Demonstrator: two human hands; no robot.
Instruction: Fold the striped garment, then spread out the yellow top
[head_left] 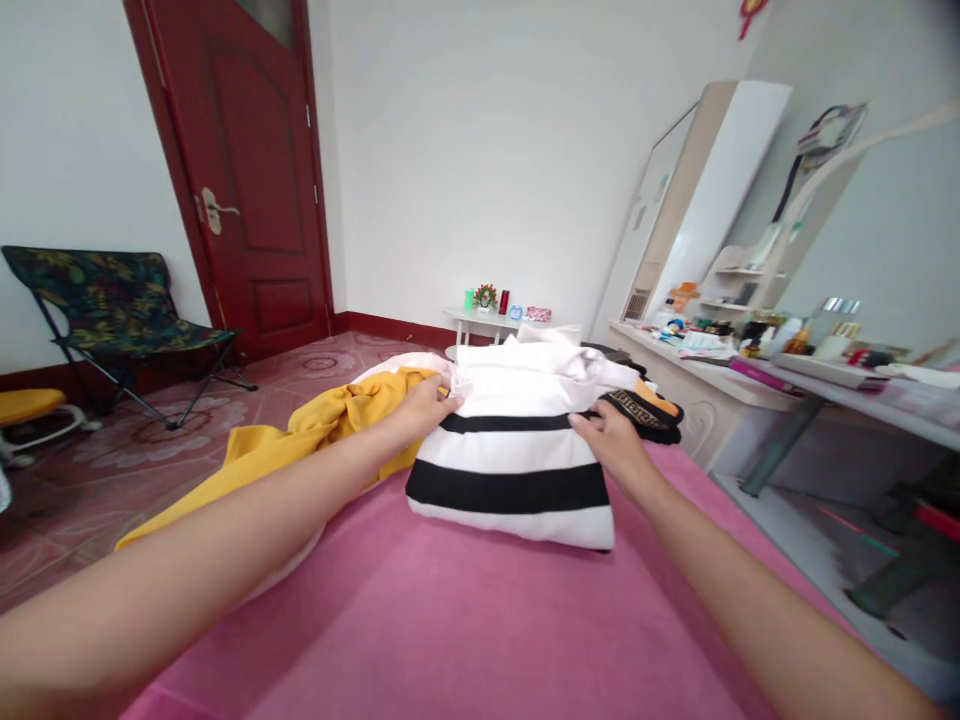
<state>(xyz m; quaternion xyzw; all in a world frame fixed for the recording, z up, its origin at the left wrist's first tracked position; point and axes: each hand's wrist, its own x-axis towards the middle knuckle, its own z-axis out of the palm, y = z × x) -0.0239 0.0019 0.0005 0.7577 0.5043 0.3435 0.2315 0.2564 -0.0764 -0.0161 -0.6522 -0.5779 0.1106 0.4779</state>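
Note:
A folded white garment with black stripes lies on the pink bed in front of me. My left hand grips its upper left edge, fingers curled onto the white cloth. My right hand rests on its right side with the fingers pressed on the fabric near a black stripe. A yellow garment lies crumpled to the left, under my left forearm. A black garment with a patterned band sits just behind my right hand. More white cloth is piled behind the striped piece.
A dark red door and a folding chair stand at the left. A small white table with little items is at the far wall. At the right a cluttered desk and a tall white cabinet border the bed.

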